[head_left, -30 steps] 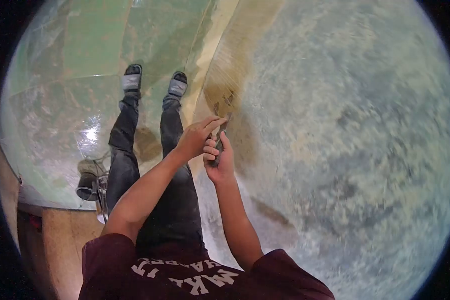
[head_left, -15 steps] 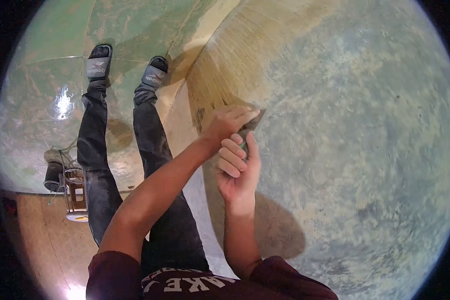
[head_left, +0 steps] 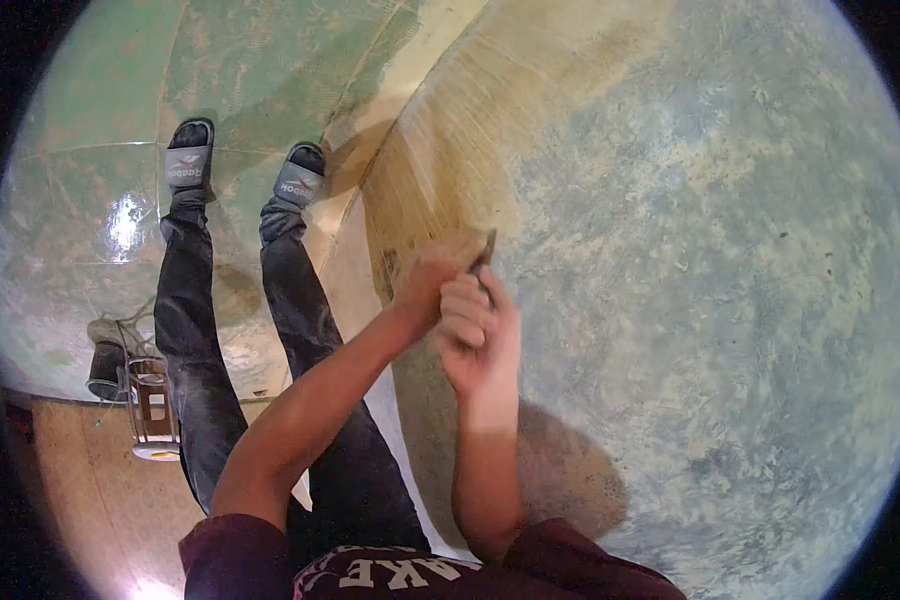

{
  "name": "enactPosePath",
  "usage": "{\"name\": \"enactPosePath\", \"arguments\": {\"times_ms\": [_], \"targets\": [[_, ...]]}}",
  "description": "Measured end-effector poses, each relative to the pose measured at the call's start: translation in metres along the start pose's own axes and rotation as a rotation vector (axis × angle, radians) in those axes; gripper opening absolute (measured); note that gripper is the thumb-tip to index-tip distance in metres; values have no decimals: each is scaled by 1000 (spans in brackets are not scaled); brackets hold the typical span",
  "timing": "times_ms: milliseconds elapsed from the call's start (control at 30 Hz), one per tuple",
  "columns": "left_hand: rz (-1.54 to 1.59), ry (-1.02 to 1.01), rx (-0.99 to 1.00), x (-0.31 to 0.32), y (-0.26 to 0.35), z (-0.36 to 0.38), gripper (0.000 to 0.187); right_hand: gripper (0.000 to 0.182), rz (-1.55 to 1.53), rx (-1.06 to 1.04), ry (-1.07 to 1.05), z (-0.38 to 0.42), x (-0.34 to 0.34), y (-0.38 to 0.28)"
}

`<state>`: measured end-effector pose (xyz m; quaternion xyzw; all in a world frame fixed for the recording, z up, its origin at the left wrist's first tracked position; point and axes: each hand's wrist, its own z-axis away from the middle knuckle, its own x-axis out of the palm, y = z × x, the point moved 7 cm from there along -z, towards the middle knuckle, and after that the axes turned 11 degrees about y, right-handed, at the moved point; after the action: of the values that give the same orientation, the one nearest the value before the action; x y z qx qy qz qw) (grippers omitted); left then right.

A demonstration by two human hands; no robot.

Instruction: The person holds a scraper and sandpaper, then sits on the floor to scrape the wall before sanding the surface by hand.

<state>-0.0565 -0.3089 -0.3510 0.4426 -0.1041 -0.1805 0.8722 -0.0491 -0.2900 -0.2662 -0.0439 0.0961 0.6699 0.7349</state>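
A flat, dark-edged scraper is held against the wall surface, its blade tilted. My right hand is closed around its short handle, palm side towards the camera and fingers curled. Fingers of my left hand are pressed together on the blade, just above the right hand and blurred by motion. Beneath the hands, the wall has a mottled grey-green finish, with a brownish streaked band along its left side. The tool's edge is partly hidden by the fingers.
My legs in dark trousers and slippers stretch over a green tiled floor. A metal-framed lantern-like object and a dark cylindrical container lie left of my legs. A pale border strip separates floor and wall.
Both hands have shifted slightly left with the scraper, and the blade now shows more edge-on. The left hand has moved down a little. The view has shifted, with feet and lantern-like object lower.
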Motion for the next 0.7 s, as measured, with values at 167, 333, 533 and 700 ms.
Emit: {"name": "enactPosePath", "arguments": {"times_ms": [167, 333, 533, 700], "targets": [[161, 140, 98, -18, 19, -13, 29, 27, 149, -27, -87, -3, -3, -5], [-101, 136, 241, 3, 13, -10, 25, 28, -24, 130, -196, 32, 5, 0], [-40, 27, 141, -5, 22, -19, 26, 25, -38, 126, -175, 29, 1, -3], [-217, -125, 16, -6, 5, -35, 35, 24, -28, 228, -203, -1, 6, -12]]}}
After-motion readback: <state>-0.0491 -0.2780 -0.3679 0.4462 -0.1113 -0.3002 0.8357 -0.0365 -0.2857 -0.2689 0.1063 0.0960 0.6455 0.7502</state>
